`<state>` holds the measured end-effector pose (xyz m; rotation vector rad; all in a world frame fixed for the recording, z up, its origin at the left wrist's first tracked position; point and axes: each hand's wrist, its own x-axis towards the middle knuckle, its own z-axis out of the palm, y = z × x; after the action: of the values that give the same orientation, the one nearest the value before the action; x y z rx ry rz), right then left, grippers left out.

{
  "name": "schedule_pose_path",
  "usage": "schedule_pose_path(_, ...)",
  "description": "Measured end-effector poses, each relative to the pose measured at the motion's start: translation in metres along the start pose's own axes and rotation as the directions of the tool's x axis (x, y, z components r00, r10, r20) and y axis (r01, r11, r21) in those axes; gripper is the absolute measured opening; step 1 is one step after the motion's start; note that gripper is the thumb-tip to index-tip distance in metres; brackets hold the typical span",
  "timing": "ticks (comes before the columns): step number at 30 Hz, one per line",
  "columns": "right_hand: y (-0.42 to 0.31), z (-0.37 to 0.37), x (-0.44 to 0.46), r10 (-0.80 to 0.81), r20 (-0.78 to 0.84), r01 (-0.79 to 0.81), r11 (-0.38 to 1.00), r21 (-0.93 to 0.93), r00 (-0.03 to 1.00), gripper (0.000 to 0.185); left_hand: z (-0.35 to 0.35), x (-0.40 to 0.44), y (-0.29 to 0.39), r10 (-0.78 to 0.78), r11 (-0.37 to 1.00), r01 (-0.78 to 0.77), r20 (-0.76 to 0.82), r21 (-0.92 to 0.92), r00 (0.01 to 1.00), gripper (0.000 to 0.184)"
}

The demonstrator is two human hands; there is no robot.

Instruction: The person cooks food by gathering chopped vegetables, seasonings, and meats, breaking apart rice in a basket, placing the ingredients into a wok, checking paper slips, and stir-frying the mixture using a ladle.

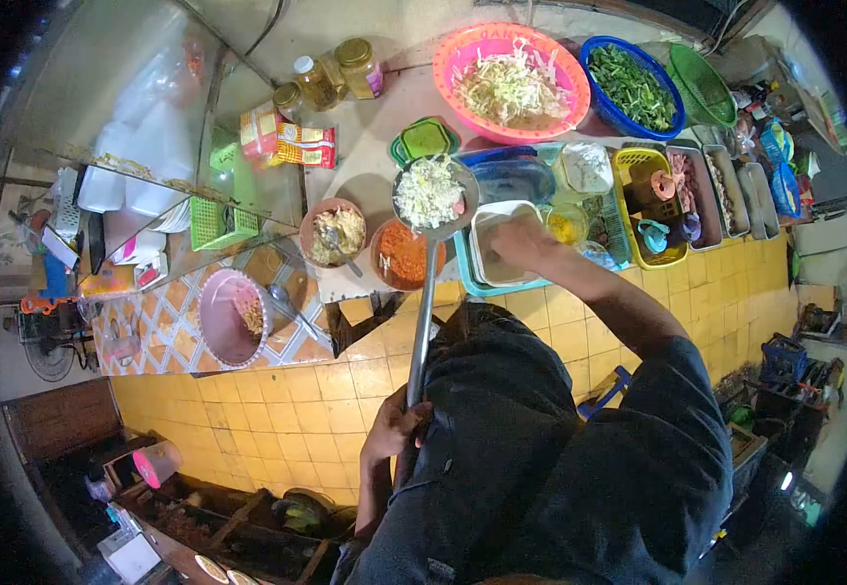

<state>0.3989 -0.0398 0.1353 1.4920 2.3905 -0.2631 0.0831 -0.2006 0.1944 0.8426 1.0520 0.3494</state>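
Note:
My left hand [396,426] is wrapped round the long metal handle of a ladle [426,312], low in front of my body. The ladle's wide round bowl is held over the counter and carries chopped pale green and white vegetable [428,185], with a small pinkish piece at its edge. My right hand [519,242] reaches down into a white rectangular tub [482,268] just right of the ladle. Its fingers are out of sight inside the tub, as is whatever they touch. Beside the ladle's bowl stands a bowl of red-orange paste [407,255].
Behind are a pink basin [448,83] of shredded cabbage and a blue basket [675,117] of cut greens. A yellow basket [628,210] stands to the right. On the left are a brown bowl [318,252], a lilac basin [218,331] and a glass case [160,107].

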Motion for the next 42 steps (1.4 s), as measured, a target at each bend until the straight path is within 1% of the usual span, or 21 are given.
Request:
schedule_pose_path(1,0.003,0.011,0.0,-0.087,0.003,0.087,0.995,-0.047,0.996,0.018,0.0,0.001,0.0,0.016,1.0,-0.016,0.002,-0.02,1.0,0.02)
schedule_pose_path(2,0.003,0.007,-0.003,-0.088,0.006,0.088,0.995,-0.042,0.996,0.018,0.0,0.001,0.0,0.01,1.0,-0.01,0.002,-0.02,1.0,0.02)
schedule_pose_path(4,0.009,-0.004,-0.011,-0.07,0.055,0.061,0.988,0.144,0.996,0.016,-0.001,0.002,0.003,-0.017,1.0,0.017,-0.009,-0.01,1.0,0.021)
schedule_pose_path(8,0.026,-0.025,-0.029,-0.088,0.067,0.066,0.959,0.277,0.994,0.013,0.0,0.004,0.005,-0.001,0.998,0.001,-0.003,-0.056,1.0,0.021)
schedule_pose_path(10,0.029,-0.027,-0.036,-0.008,-0.043,0.024,0.93,0.367,0.999,0.011,-0.001,0.005,0.002,0.047,0.998,-0.047,-0.011,-0.034,0.999,0.02)
schedule_pose_path(11,0.031,-0.032,-0.039,-0.006,-0.043,0.022,0.929,0.369,0.999,0.011,-0.001,0.006,0.003,0.045,0.998,-0.045,-0.009,-0.032,0.999,0.02)
schedule_pose_path(13,0.035,-0.042,-0.044,-0.019,-0.077,0.053,0.881,0.471,0.997,0.013,0.0,0.007,0.006,0.029,0.999,-0.029,-0.005,-0.042,1.0,0.019)
schedule_pose_path(14,0.034,-0.041,-0.044,-0.019,-0.077,0.053,0.879,0.473,0.997,0.013,0.0,0.006,0.006,0.027,0.999,-0.028,-0.005,-0.039,1.0,0.019)
schedule_pose_path(16,0.033,-0.042,-0.042,0.029,-0.054,-0.011,0.953,0.304,0.998,0.014,0.001,0.006,0.007,0.027,0.995,-0.028,-0.016,-0.094,1.0,0.023)
schedule_pose_path(17,0.026,-0.037,-0.037,0.033,-0.056,-0.014,0.952,0.306,0.998,0.014,0.0,0.007,0.004,0.027,0.996,-0.028,-0.014,-0.09,1.0,0.023)
schedule_pose_path(19,0.007,-0.011,-0.02,0.03,-0.083,-0.025,0.998,0.064,0.996,0.015,-0.001,0.009,-0.005,0.065,0.987,-0.065,-0.006,-0.148,0.998,0.02)
schedule_pose_path(20,0.001,0.006,-0.012,0.036,-0.081,-0.031,0.997,0.067,0.996,0.015,-0.001,0.009,-0.004,0.062,0.987,-0.062,0.0,-0.145,0.998,0.02)
schedule_pose_path(22,-0.006,0.032,0.001,-0.03,-0.044,0.028,0.999,-0.037,0.999,0.02,-0.002,0.011,0.0,0.019,0.994,-0.02,-0.008,-0.104,1.0,0.019)
schedule_pose_path(23,-0.003,0.018,-0.005,-0.098,-0.094,0.103,0.994,0.048,0.991,0.02,0.0,0.01,0.005,0.019,0.995,-0.02,-0.008,-0.101,1.0,0.019)
schedule_pose_path(25,0.003,0.0,-0.014,-0.094,-0.098,0.104,0.989,0.101,0.991,0.018,0.004,0.008,0.014,-0.005,1.0,0.004,-0.027,-0.03,1.0,0.016)
schedule_pose_path(30,0.02,-0.024,-0.038,-0.022,-0.084,0.04,0.975,0.218,0.996,0.013,0.003,0.011,0.008,0.019,0.997,-0.02,-0.018,-0.074,1.0,0.015)
schedule_pose_path(32,0.022,-0.03,-0.044,-0.013,-0.092,0.041,0.949,0.312,0.996,0.014,0.002,0.012,0.007,0.022,0.996,-0.024,-0.018,-0.082,1.0,0.014)
schedule_pose_path(35,0.026,-0.031,-0.046,-0.026,-0.029,0.035,0.933,0.357,0.999,0.012,0.002,0.013,0.003,0.022,0.998,-0.023,-0.021,-0.064,1.0,0.014)
schedule_pose_path(38,0.028,-0.028,-0.047,0.026,-0.053,-0.006,0.94,0.341,0.998,0.011,0.004,0.013,0.006,0.037,0.991,-0.041,-0.035,-0.124,0.999,0.015)
schedule_pose_path(40,0.029,-0.033,-0.05,0.001,-0.052,0.017,0.938,0.346,0.999,0.011,0.006,0.011,0.014,0.0,0.998,-0.003,-0.047,-0.066,0.999,0.014)
schedule_pose_path(42,0.03,-0.034,-0.051,-0.024,-0.051,0.04,0.936,0.349,0.998,0.011,0.004,0.013,0.005,0.02,0.994,-0.024,-0.039,-0.107,0.999,0.013)
